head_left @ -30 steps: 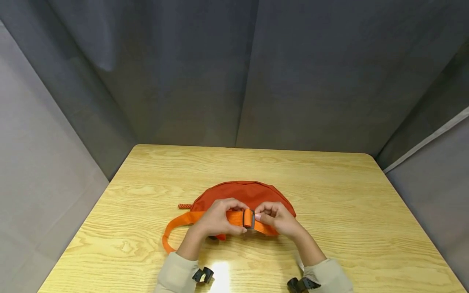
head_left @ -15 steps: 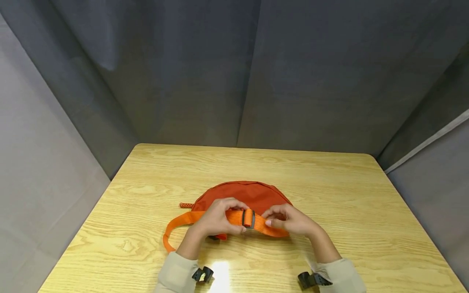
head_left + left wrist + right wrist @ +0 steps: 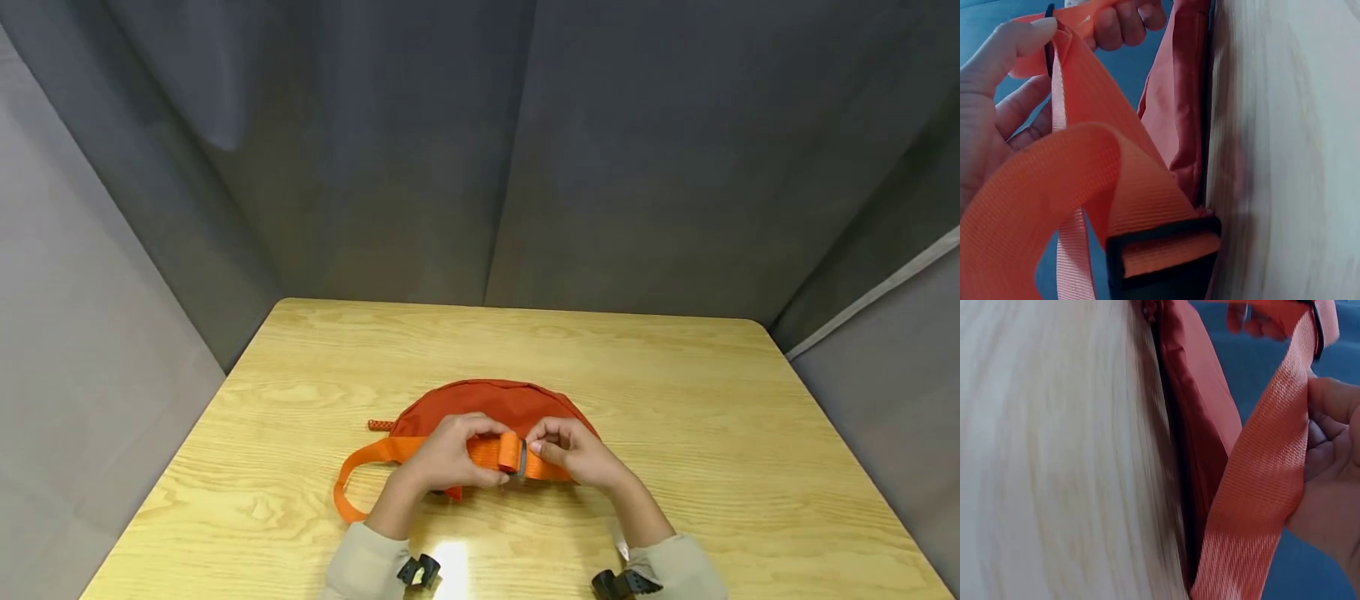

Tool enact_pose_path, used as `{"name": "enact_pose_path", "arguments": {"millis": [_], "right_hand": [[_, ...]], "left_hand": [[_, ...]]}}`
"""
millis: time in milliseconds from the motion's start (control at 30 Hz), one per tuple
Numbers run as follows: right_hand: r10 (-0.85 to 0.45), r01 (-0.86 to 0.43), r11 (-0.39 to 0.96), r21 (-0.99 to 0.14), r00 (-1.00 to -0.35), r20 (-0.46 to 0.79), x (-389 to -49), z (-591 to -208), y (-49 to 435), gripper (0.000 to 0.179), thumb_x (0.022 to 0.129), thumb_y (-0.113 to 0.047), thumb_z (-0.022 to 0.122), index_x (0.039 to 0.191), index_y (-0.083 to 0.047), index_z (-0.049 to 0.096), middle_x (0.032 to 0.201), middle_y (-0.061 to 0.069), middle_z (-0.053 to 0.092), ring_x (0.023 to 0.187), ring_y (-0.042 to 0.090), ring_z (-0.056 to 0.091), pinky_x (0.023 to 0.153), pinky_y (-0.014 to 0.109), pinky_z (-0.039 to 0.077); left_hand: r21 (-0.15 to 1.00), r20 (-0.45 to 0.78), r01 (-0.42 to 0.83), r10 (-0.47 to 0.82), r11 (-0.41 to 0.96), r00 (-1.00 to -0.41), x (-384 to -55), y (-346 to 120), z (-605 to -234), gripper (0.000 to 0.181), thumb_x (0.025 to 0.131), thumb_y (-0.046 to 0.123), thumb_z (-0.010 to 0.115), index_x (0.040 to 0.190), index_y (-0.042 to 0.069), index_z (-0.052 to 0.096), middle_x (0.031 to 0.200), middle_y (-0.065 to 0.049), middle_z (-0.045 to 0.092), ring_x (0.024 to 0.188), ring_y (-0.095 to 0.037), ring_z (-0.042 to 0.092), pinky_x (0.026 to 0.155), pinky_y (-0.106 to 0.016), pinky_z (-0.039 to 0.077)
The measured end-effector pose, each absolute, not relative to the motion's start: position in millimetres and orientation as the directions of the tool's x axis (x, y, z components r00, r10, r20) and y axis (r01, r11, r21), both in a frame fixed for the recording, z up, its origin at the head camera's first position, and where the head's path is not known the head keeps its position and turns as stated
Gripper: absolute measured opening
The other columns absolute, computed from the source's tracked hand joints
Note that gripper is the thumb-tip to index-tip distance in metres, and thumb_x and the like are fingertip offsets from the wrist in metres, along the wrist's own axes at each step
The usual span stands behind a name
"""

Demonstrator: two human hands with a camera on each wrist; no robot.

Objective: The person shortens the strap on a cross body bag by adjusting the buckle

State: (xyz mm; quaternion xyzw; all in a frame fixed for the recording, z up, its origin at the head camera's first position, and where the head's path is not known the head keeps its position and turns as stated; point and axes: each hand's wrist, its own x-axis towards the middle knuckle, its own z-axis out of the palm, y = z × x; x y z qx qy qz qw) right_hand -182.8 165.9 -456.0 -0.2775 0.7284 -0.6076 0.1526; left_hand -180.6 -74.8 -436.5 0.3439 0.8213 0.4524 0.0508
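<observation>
An orange webbing strap [image 3: 375, 454] belongs to a red waist bag [image 3: 487, 402] lying on the table. My left hand [image 3: 457, 454] holds the strap beside a dark slider buckle [image 3: 522, 458], its thumb at the buckle's edge in the left wrist view. A short fold of webbing [image 3: 508, 452] stands up at the slider. Just right of the slider, my right hand [image 3: 573, 450] pinches the strap between thumb and fingers. In the left wrist view, a black side-release buckle end [image 3: 1163, 259] hangs on a strap loop nearer that camera.
The wooden table [image 3: 750, 467] extends on both sides of the bag. A patterned cord pull [image 3: 381, 425] sticks out at the bag's left end. Dark grey curtains [image 3: 375, 167] stand behind the table, and lighter panels [image 3: 90, 350] flank it.
My right hand slid right along the strap, then came back left beside the slider. The webbing fold at the slider looks fuller. My left hand has stayed nearly in place.
</observation>
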Motion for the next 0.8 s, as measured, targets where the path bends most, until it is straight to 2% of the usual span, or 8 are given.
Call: {"name": "enact_pose_path", "arguments": {"millis": [100,233,367,500,667,800], "right_hand": [[-0.582,-0.196,0.137,-0.971,-0.809,0.081,-182.3,-453.9,165.1,0.013,0.093,-0.004,0.054,0.097,0.008,0.059,0.083,0.009,0.057,0.068,0.008,0.048,0.059,0.020,0.041],[-0.611,-0.191,0.260,-0.946,-0.792,-0.008,-184.3,-449.7,176.7,0.017,0.094,-0.008,0.055,0.103,0.004,0.061,0.090,0.009,0.061,0.077,0.013,0.054,0.067,0.024,0.046],[-0.637,-0.188,0.327,-0.926,-0.768,-0.069,-186.8,-448.0,191.8,0.012,0.092,-0.004,0.056,0.100,0.004,0.062,0.085,0.008,0.061,0.071,0.013,0.053,0.063,0.025,0.046],[-0.647,-0.182,0.249,-0.951,-0.762,-0.024,-187.8,-451.2,193.6,0.009,0.090,-0.001,0.058,0.095,0.007,0.062,0.078,0.009,0.060,0.066,0.011,0.051,0.059,0.023,0.044],[-0.658,-0.207,0.136,-0.969,-0.750,0.068,-185.9,-456.0,186.9,0.009,0.091,0.001,0.056,0.093,0.008,0.060,0.073,0.004,0.055,0.062,0.008,0.047,0.056,0.020,0.041],[-0.679,-0.211,0.110,-0.971,-0.729,0.081,-186.5,-458.1,179.5,0.011,0.093,-0.004,0.055,0.094,0.007,0.057,0.072,0.000,0.050,0.063,0.007,0.044,0.056,0.021,0.039]], "left_hand": [[0.764,0.223,0.527,0.614,0.372,-0.757,-182.8,-74.1,-435.7,0.047,0.066,0.024,0.083,0.109,0.015,0.066,0.098,0.011,0.062,0.086,-0.006,0.054,0.073,-0.025,0.046],[0.755,0.234,0.539,0.616,0.373,-0.753,-184.2,-74.1,-436.5,0.047,0.066,0.023,0.083,0.109,0.014,0.066,0.098,0.011,0.062,0.087,-0.006,0.054,0.075,-0.026,0.045],[0.750,0.233,0.542,0.616,0.379,-0.752,-184.6,-72.7,-435.4,0.047,0.065,0.023,0.082,0.109,0.013,0.066,0.098,0.012,0.061,0.088,-0.006,0.054,0.077,-0.026,0.045],[0.757,0.229,0.530,0.605,0.382,-0.763,-185.8,-73.5,-434.4,0.047,0.065,0.023,0.083,0.109,0.015,0.067,0.097,0.012,0.062,0.087,-0.006,0.055,0.075,-0.026,0.045],[0.766,0.229,0.527,0.610,0.368,-0.759,-185.3,-75.9,-437.7,0.048,0.068,0.029,0.083,0.111,0.016,0.067,0.099,0.012,0.063,0.088,-0.006,0.055,0.076,-0.026,0.045],[0.764,0.246,0.526,0.585,0.373,-0.773,-184.1,-83.6,-440.0,0.047,0.066,0.026,0.084,0.109,0.016,0.067,0.098,0.012,0.062,0.087,-0.006,0.055,0.075,-0.027,0.045]]}}
